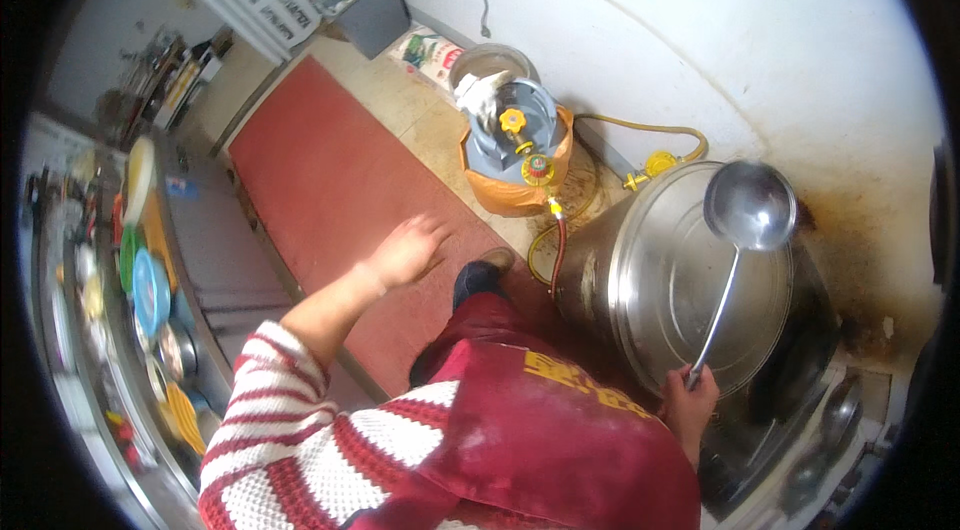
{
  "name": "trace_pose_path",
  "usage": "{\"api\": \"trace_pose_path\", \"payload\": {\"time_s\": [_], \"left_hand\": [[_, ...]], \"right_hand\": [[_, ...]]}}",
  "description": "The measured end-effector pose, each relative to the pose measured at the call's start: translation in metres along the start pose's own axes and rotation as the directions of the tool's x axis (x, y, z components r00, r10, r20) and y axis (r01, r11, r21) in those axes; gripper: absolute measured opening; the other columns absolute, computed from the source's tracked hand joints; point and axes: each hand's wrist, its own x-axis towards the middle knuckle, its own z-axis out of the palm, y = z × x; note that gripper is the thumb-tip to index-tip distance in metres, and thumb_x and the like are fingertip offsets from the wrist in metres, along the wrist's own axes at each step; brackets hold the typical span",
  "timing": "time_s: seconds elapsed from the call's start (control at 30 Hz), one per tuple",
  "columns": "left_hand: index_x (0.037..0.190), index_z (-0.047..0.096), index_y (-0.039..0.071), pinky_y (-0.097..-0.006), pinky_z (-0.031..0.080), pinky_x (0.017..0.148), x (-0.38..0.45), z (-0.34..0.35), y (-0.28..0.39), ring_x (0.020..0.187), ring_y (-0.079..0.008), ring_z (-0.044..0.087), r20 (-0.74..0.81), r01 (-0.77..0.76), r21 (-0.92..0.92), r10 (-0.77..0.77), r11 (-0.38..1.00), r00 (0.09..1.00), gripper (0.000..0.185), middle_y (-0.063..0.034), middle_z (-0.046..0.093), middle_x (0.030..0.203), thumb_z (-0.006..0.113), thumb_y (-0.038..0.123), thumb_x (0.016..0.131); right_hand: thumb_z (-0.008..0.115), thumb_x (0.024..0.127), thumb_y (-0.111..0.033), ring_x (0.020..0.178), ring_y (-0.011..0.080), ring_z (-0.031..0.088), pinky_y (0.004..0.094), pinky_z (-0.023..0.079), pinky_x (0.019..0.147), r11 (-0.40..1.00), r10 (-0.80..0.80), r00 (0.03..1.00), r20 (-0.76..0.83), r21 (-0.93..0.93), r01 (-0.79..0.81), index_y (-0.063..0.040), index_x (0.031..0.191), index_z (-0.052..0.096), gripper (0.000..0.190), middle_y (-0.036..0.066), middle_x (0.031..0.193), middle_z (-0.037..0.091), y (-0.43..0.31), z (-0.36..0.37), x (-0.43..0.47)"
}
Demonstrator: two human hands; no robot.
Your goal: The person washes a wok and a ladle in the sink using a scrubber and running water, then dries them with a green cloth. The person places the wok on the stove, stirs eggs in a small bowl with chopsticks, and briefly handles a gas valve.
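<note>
My right hand [688, 396] grips the dark handle end of a metal ladle [750, 206]. The ladle's round bowl is held up over the far part of a large stainless-steel pot lid [679, 267]. That lid sits on a big metal cylinder-shaped pot [589, 290], just right of my apron [555, 425]. My left hand [412, 249] hangs in the air over a red floor mat [300, 162], holding nothing, its fingers loosely bent and a little blurred.
A gas cylinder with a yellow valve [512, 120] stands in an orange wrapping; its hose [561, 245] runs down beside the pot. Behind it are a basin [491, 61], a printed sack [427, 50] and a grey bin [371, 16]. Left, a counter holds a blue bowl [152, 294].
</note>
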Motion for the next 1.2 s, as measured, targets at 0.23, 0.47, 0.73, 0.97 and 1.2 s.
{"api": "trace_pose_path", "payload": {"time_s": [0.23, 0.47, 0.73, 0.97, 1.2], "left_hand": [[0.136, 0.051, 0.013, -0.0427, 0.046, 0.102, 0.297, -0.016, -0.071, 0.126, -0.0358, 0.050, 0.013, -0.249, 0.160, 0.251, 0.955, 0.968, 0.047, -0.0178, 0.048, 0.139, 0.053, 0.011, 0.089], [0.111, 0.063, 0.005, -0.0487, 0.056, 0.081, 0.374, 0.031, -0.101, 0.110, -0.0461, 0.057, 0.223, -0.118, 0.106, 0.092, 0.987, 0.970, 0.024, -0.0270, 0.052, 0.127, 0.052, 0.015, 0.092], [0.106, 0.066, 0.003, -0.0460, 0.054, 0.085, 0.382, 0.020, -0.097, 0.092, -0.0406, 0.067, 0.282, 0.073, 0.012, -0.073, 0.997, 0.956, 0.022, -0.0232, 0.067, 0.102, 0.061, 0.011, 0.085], [0.112, 0.068, 0.011, -0.0460, 0.053, 0.089, 0.388, 0.038, -0.099, 0.102, -0.0364, 0.065, 0.184, 0.165, -0.005, -0.161, 0.986, 0.970, 0.037, -0.0158, 0.068, 0.107, 0.075, 0.013, 0.076], [0.114, 0.068, 0.011, -0.0435, 0.051, 0.092, 0.390, 0.048, -0.102, 0.104, -0.0334, 0.065, 0.145, 0.207, 0.036, -0.210, 0.978, 0.967, 0.043, -0.0172, 0.069, 0.107, 0.078, 0.020, 0.073]], "right_hand": [[0.071, 0.083, -0.009, 0.066, 0.0161, 0.061, 0.0321, 0.048, 0.061, 0.833, 0.289, 0.918, -0.273, -0.400, -0.381, -0.001, 0.088, 0.059, 0.016, 0.009, 0.074, 0.062, -0.011, 0.062, -0.042], [0.069, 0.086, -0.004, 0.055, 0.0147, 0.060, 0.0306, 0.047, 0.049, 0.884, 0.458, 0.773, -0.440, 0.129, -0.450, -0.001, 0.093, 0.057, 0.014, 0.011, 0.069, 0.065, -0.044, 0.133, -0.067], [0.067, 0.087, -0.003, 0.051, 0.0105, 0.054, 0.0275, 0.043, 0.048, 0.836, 0.549, 0.765, -0.335, 0.213, -0.507, -0.003, 0.093, 0.055, 0.014, 0.008, 0.069, 0.064, -0.084, 0.153, -0.049], [0.065, 0.087, -0.001, 0.047, 0.0114, 0.054, 0.0275, 0.042, 0.044, 0.827, 0.558, 0.717, -0.418, 0.349, -0.440, -0.002, 0.093, 0.055, 0.013, 0.010, 0.068, 0.065, -0.075, 0.174, -0.060], [0.065, 0.089, -0.005, 0.044, 0.0124, 0.053, 0.0285, 0.041, 0.041, 0.738, 0.666, 0.624, -0.409, 0.483, -0.471, -0.003, 0.096, 0.053, 0.014, 0.011, 0.067, 0.064, -0.055, 0.171, -0.084]]}}
